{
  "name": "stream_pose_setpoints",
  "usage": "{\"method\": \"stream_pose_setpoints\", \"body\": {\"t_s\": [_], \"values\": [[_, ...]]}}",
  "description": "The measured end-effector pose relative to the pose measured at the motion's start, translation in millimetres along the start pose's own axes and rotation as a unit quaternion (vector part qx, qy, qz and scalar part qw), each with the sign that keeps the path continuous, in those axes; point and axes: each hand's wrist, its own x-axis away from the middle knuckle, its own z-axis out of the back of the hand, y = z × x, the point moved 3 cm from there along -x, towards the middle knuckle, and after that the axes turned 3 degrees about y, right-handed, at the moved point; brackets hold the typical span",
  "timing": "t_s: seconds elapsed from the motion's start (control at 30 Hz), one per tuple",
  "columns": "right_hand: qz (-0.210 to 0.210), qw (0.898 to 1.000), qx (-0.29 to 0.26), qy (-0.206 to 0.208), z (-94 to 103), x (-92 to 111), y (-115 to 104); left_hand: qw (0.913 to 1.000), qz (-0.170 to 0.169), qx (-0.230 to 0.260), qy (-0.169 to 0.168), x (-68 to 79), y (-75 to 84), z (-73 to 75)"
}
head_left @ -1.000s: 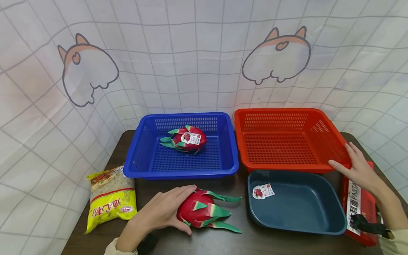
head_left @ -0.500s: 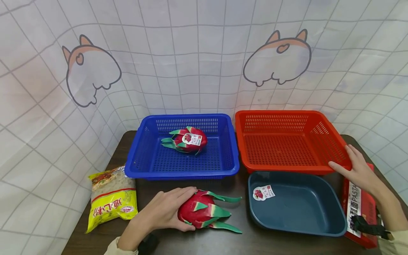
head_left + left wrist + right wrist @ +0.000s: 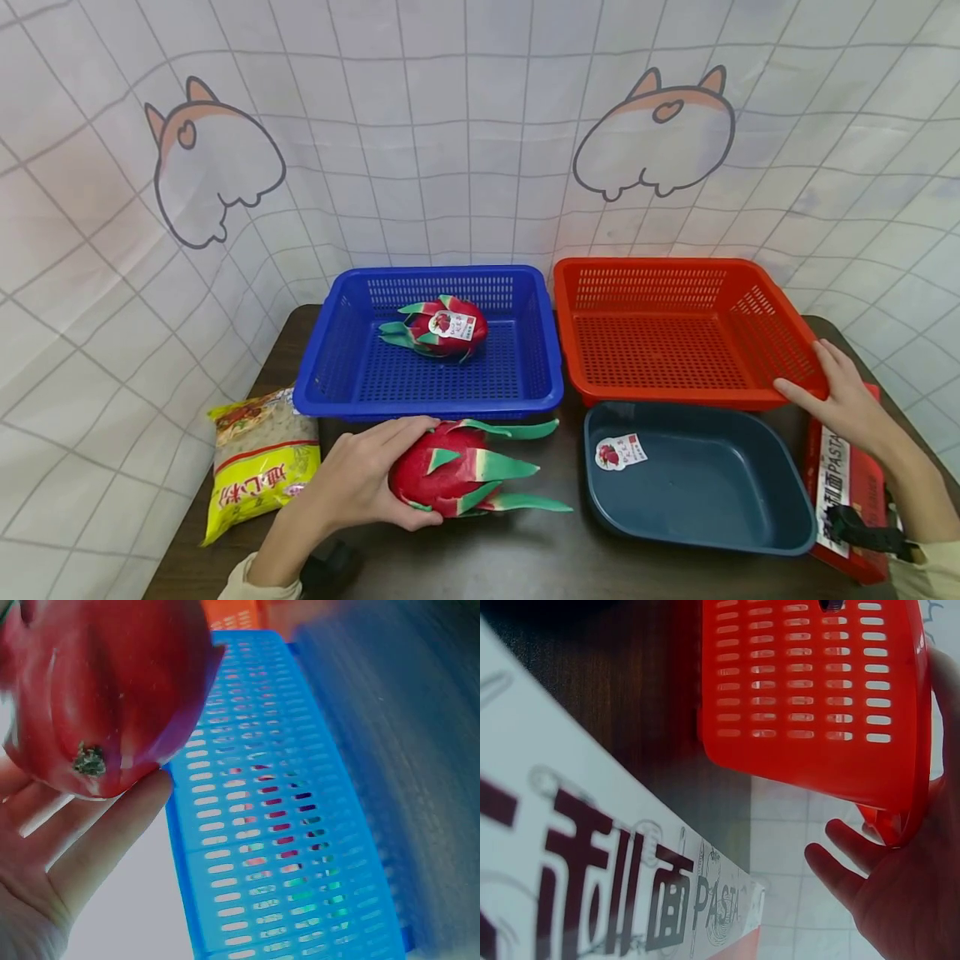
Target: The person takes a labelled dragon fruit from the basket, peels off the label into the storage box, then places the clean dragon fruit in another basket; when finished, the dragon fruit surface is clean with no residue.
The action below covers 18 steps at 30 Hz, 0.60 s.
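My left hand (image 3: 358, 477) grips a red dragon fruit (image 3: 438, 468) with long green leaf tips pointing right, thumb below and fingers over its rounded end. In the left wrist view the fruit's stem end (image 3: 90, 759) shows, with the blue basket's slotted wall (image 3: 225, 862) just behind it. Inside the blue basket (image 3: 495, 379) lies a second, labelled dragon fruit (image 3: 472, 317). At the front right corner of the red basket (image 3: 652, 354), my right hand (image 3: 851, 396) rests on the rim, thumb and fingers spread either side. Two of its fingers (image 3: 836, 862) extend loosely beyond the red wall.
A dark teal tray (image 3: 720, 492) bearing a fruit sticker (image 3: 619, 451) sits before the red basket. Right of it stands a red pasta box (image 3: 862, 500), beneath my right forearm. A yellow bag of noodles (image 3: 262, 471) lies at left. A patterned cloth (image 3: 495, 133) hangs behind.
My left hand has shifted the dragon fruit up and leftward toward the blue basket's front edge. My right hand stays at the red basket's corner.
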Motion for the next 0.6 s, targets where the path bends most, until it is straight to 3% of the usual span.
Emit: {"method": "stream_pose_setpoints", "body": {"t_s": [0.17,0.4,0.6], "values": [[-0.002,1.0,0.001,0.0,-0.2,0.0,-0.3,0.999,0.025,0.013,0.035,-1.1,3.5,11.8],[-0.012,1.0,0.016,0.003,-1.3,-0.5,1.0,0.9953,0.016,0.023,0.093,-1.7,6.9,21.3],[-0.013,1.0,0.009,0.002,0.1,-1.7,3.3,0.9933,0.03,0.04,0.104,-3.1,8.1,28.2]]}}
